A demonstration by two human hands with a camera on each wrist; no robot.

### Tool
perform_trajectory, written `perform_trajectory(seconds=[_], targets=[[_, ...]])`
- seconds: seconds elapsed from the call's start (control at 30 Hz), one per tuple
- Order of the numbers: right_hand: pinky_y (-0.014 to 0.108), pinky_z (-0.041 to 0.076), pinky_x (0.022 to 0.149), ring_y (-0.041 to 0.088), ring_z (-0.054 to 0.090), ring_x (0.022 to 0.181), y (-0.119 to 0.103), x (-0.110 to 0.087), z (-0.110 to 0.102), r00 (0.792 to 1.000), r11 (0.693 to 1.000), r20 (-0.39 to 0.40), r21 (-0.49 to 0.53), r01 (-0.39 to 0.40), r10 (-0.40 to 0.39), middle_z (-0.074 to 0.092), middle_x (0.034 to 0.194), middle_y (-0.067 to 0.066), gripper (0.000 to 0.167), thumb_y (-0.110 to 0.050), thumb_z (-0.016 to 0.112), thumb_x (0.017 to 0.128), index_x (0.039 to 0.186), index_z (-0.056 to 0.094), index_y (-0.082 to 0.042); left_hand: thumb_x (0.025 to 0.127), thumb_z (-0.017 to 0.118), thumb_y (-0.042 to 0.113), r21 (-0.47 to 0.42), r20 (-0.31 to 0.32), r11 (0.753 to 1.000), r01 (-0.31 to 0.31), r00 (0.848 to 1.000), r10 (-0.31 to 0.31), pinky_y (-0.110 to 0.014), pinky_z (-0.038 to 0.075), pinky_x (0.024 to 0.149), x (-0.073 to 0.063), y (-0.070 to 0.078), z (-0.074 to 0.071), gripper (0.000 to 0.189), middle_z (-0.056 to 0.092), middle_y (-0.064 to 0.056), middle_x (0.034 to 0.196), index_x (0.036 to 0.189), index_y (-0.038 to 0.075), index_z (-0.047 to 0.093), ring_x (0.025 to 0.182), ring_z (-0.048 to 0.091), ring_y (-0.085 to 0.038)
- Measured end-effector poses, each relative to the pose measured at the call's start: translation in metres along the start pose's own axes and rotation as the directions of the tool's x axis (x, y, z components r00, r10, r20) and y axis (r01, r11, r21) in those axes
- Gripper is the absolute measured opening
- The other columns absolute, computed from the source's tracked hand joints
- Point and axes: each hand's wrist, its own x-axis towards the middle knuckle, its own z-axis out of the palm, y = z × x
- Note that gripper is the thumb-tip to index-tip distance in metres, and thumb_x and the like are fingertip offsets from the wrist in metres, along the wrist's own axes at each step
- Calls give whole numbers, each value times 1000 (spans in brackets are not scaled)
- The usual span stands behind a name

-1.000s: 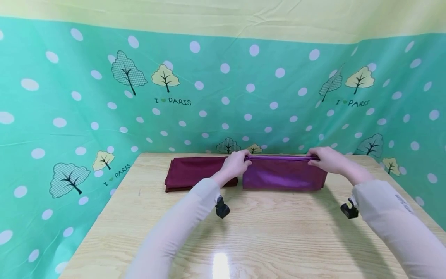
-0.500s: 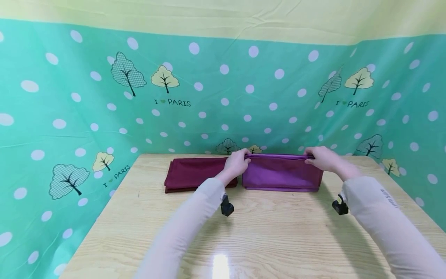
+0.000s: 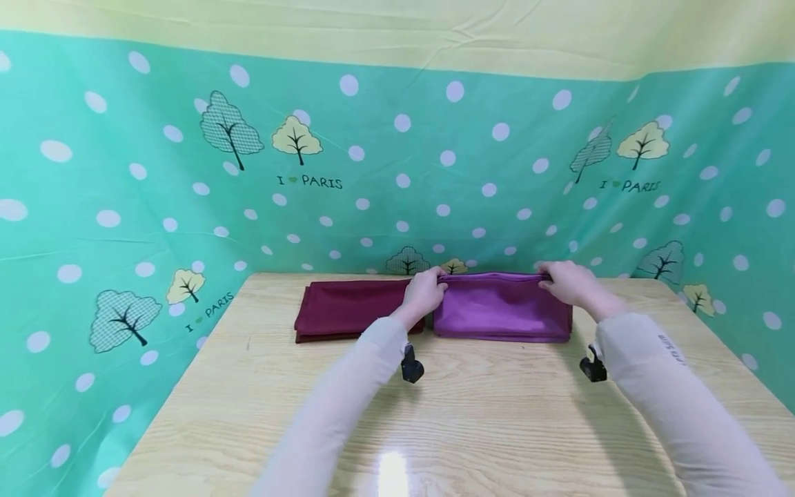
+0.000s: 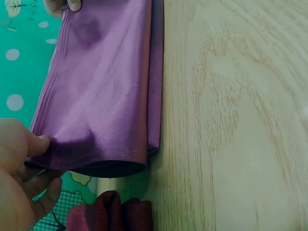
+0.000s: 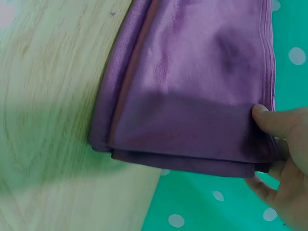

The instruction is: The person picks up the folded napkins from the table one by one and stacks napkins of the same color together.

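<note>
A folded purple cloth [image 3: 502,310] lies near the back of the table, to the right of a folded maroon cloth [image 3: 348,304]. My left hand [image 3: 425,293] pinches the far left corner of the purple cloth between thumb and fingers. At its far right corner, my right hand [image 3: 568,283] pinches the layers the same way. In the left wrist view the hemmed edge of the purple cloth [image 4: 96,86] is raised and its near fold rests by the wood. Stacked layers show at the right end of the purple cloth [image 5: 192,120] in the right wrist view.
The wooden table [image 3: 472,414] extends toward me in front of both cloths. Right behind its back edge hangs a green polka-dot curtain [image 3: 373,159] printed with trees. A small black wrist camera [image 3: 412,366] hangs under the left sleeve, another black camera [image 3: 593,366] under the right.
My right hand has moved left with its corner of the purple cloth. The cloth's front face has tilted back and its near edge shows more. The left hand has stayed nearly still.
</note>
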Motion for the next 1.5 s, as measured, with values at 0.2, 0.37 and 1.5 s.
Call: perform_trajectory(seconds=[0.2, 0.37, 1.5], targets=[[56, 51, 71, 36, 63, 78, 0, 3, 6, 998, 998, -16, -33, -62, 61, 68, 93, 21, 10, -8, 62, 101, 103, 63, 2, 107, 59, 16, 9, -13, 1000, 12, 1000, -12, -34, 53, 74, 5, -2, 8, 29, 71, -10, 123, 133, 8, 66, 88, 68, -21], [60, 50, 73, 41, 64, 81, -1, 6, 10, 995, 993, -48, -68, -93, 90, 68, 95, 25, 10, -10, 62, 102, 103, 64, 1, 109, 55, 16, 9, -6, 999, 32, 999, -32, -34, 51, 71, 6, -4, 12, 32, 70, -10, 127, 139, 9, 64, 80, 65, -19], [62, 47, 87, 49, 66, 100, 6, 12, 57, 974, 975, -198, -170, -141, 107, 69, 110, 30, 26, 6, 61, 91, 116, 69, 9, 103, 67, 20, 87, -128, 993, 76, 990, -65, -37, 57, 71, 9, -13, 26, 25, 76, -4, 106, 125, 12, 73, 84, 72, -22]])
